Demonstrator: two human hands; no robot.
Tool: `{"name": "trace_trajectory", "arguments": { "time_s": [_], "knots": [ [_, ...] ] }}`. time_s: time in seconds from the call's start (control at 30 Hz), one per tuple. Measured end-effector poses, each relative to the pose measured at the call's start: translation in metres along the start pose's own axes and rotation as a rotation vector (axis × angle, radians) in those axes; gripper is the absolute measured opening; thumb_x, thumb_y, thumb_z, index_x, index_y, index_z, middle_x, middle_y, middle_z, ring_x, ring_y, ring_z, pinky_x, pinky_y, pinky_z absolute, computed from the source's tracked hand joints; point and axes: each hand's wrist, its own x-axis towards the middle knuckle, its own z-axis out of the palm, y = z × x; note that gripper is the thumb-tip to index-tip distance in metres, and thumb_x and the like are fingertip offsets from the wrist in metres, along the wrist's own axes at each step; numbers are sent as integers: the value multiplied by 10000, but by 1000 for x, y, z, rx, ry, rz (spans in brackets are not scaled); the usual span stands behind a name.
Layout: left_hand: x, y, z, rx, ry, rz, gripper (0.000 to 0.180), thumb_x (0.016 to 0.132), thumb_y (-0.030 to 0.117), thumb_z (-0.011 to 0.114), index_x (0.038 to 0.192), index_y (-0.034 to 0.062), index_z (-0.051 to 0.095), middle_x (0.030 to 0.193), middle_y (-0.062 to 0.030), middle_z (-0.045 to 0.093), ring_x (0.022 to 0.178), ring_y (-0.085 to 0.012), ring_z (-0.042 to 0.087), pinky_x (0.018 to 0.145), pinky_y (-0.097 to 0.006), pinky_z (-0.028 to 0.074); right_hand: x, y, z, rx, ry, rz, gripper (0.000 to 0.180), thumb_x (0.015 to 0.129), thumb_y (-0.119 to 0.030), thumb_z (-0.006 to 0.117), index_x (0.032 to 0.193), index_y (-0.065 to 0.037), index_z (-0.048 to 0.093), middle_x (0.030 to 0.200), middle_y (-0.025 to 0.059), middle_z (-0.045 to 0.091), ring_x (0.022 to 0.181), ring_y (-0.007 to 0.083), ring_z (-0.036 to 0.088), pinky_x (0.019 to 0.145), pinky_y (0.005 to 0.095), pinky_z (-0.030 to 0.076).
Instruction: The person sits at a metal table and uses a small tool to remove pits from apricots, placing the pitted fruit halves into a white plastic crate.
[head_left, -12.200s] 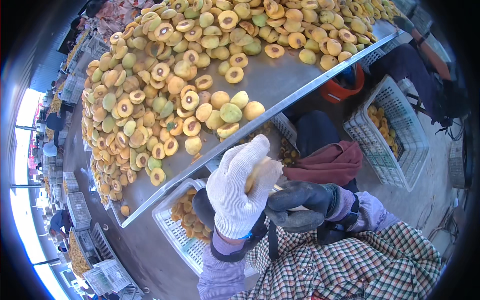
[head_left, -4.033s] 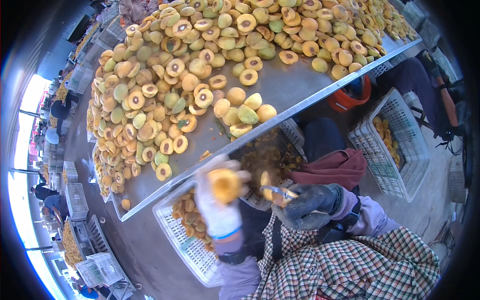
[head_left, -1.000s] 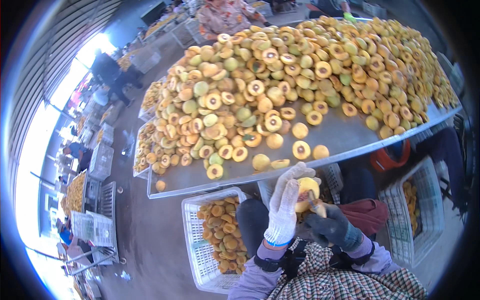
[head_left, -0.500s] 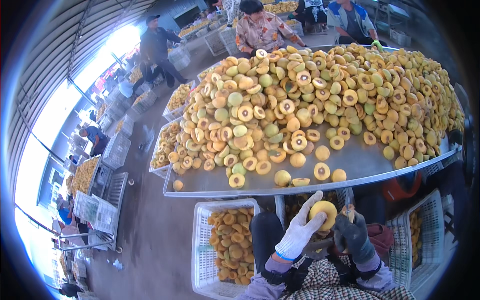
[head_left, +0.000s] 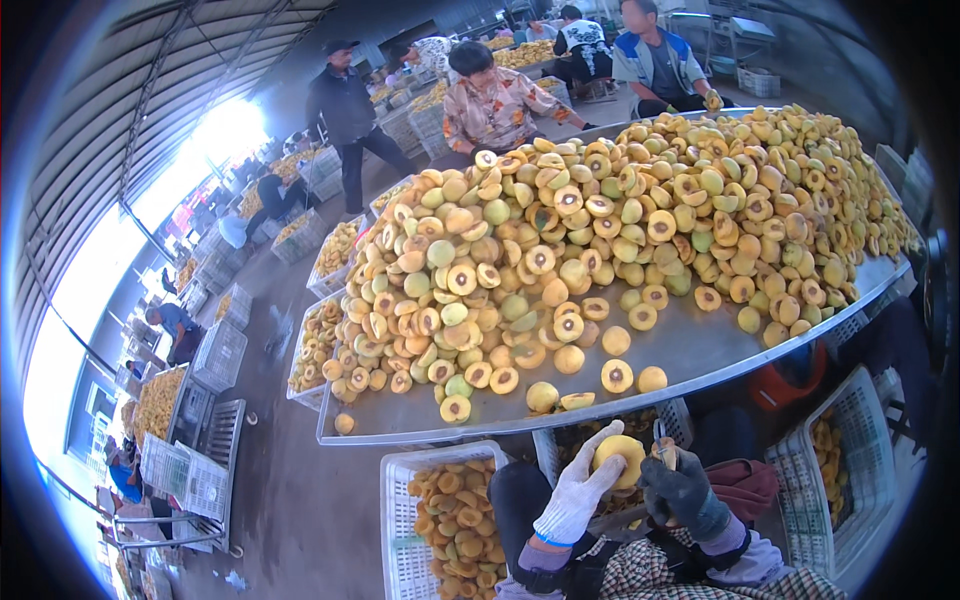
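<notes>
Yellow fruit [head_left: 620, 458] sits low in the near centre, just below the near edge of the metal surface [head_left: 700, 350], above the lap. Left hand [head_left: 580, 490], white glove, is clamped on it, fingers wrapped over the left side and top. Right hand [head_left: 685, 490], dark glove, is closed round a small tool [head_left: 662, 440] right beside the fruit; can't tell the blade shape or whether the tip is touching yet. Looks like pitting or halving is the step in hand, my read only. To do it well: keep the left grip firm but off the cut line, fingertips curled back from the tool path, turn the fruit rather than the wrist, and let the tool follow the seam so the halves come clean. Work above the crates, not over the knees, so drops land somewhere useful. White crate [head_left: 435, 520] with cut fruit is near left; another white crate [head_left: 850, 480] is near right. Heap of cut and whole fruit [head_left: 590, 230] covers the surface out to the far edge, a few loose pieces just beside the near rim. Other people [head_left: 490, 95] sit at the far side, well apart from these hands.
</notes>
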Motion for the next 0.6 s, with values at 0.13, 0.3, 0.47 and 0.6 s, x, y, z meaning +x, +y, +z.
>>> {"name": "trace_trajectory", "arguments": {
  "time_s": [0.13, 0.3, 0.47, 0.6],
  "knots": [
    [5, -4, 2, -4, -3, -14, 501, 947, 175, 562, 1386, -4, 400, 1362, -75, 474, 1202, -129, 456, 1045, -264, 342, -2, -2, -4, 33, -9, 3, 220, 925, -218, 578, 856, -11, 545, 521, 52, 539, 356, 107, 475, 341, 241, 349],
    [7, -3, 9, -21, -2, 9, 503, 940, 98, 530, 1400, -8, 358, 1211, -99, 539, 1089, -138, 531, 968, -264, 426, -2, -2, -7, 28, 2, 15, 221, 926, -220, 577, 863, -10, 546, 523, 48, 539, 355, 106, 472, 343, 240, 349],
    [5, -3, 4, -35, 3, -27, 498, 944, 158, 564, 1383, -8, 400, 1337, -81, 482, 1191, -134, 460, 1045, -263, 341, -4, -7, -2, 16, -7, 8, 234, 924, -232, 581, 863, -9, 548, 521, 48, 540, 354, 105, 472, 345, 237, 349],
    [2, 0, 7, -70, 13, -42, 490, 943, 154, 564, 1379, -5, 406, 1328, -82, 485, 1186, -134, 462, 1043, -262, 345, -3, -1, -4, 11, -6, 12, 246, 922, -243, 589, 857, -8, 553, 524, 52, 544, 359, 105, 478, 347, 234, 348]
  ]
}}
